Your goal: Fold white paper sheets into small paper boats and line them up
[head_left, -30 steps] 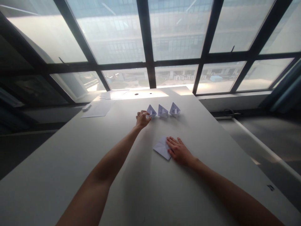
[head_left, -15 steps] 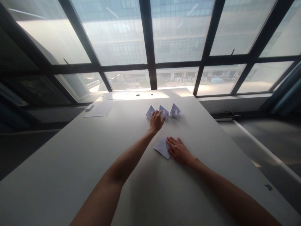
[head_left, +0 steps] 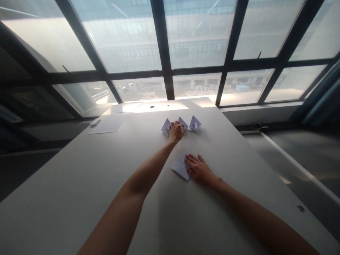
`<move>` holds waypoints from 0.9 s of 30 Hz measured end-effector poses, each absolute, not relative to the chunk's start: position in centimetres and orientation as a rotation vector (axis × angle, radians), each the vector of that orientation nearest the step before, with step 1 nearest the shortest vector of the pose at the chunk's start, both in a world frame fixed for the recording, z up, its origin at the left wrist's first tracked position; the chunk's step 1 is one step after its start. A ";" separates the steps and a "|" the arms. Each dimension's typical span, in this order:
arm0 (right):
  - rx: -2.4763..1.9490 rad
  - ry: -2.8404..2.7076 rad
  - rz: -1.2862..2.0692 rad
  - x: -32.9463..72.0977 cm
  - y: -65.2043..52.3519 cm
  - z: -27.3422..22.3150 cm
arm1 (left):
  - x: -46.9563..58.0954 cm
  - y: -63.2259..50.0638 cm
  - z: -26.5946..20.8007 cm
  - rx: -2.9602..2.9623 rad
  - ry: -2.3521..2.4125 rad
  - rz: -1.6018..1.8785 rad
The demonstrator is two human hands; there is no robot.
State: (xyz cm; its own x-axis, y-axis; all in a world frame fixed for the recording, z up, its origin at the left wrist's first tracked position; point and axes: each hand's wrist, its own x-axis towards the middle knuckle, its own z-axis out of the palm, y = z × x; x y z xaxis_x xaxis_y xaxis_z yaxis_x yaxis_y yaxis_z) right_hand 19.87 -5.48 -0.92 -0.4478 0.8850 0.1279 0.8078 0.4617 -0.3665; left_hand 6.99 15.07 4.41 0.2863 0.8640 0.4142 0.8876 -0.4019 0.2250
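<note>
Three white folded paper boats stand in a row across the table. My left hand (head_left: 177, 131) reaches to the middle paper boat (head_left: 182, 122), its fingers curled together on that boat's near side and hiding part of it. Just left of this hand is the left paper boat (head_left: 166, 125), partly covered by the fingers. The right paper boat (head_left: 195, 124) stands apart, untouched. Closer to me, a flat folded piece of white paper (head_left: 180, 167) lies on the table. My right hand (head_left: 199, 170) rests flat over its right side with fingers stretched out.
On the white table (head_left: 111, 177), paper sheets (head_left: 107, 125) lie at the far left with a small white object (head_left: 95, 122) on them. A small dark item (head_left: 300, 208) sits by the right edge. Windows (head_left: 196, 32) rise beyond the far end.
My left hand's fingers have curled in at the middle paper boat, where they were more spread before. My right hand stays flat on the folded paper. The whole view has shifted slightly.
</note>
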 end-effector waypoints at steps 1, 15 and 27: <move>-1.446 -2.413 0.364 20.0 -5.4 -1.0 | 6.8 15.0 4.7 -2.475 -1.679 -0.761; -1.545 -2.384 0.198 19.5 -5.0 -2.0 | 1.7 -1.7 -0.9 -2.907 -1.308 -0.453; -1.819 -2.308 0.111 20.7 -4.7 -3.0 | 1.1 -1.1 -0.8 -2.906 -1.290 -0.354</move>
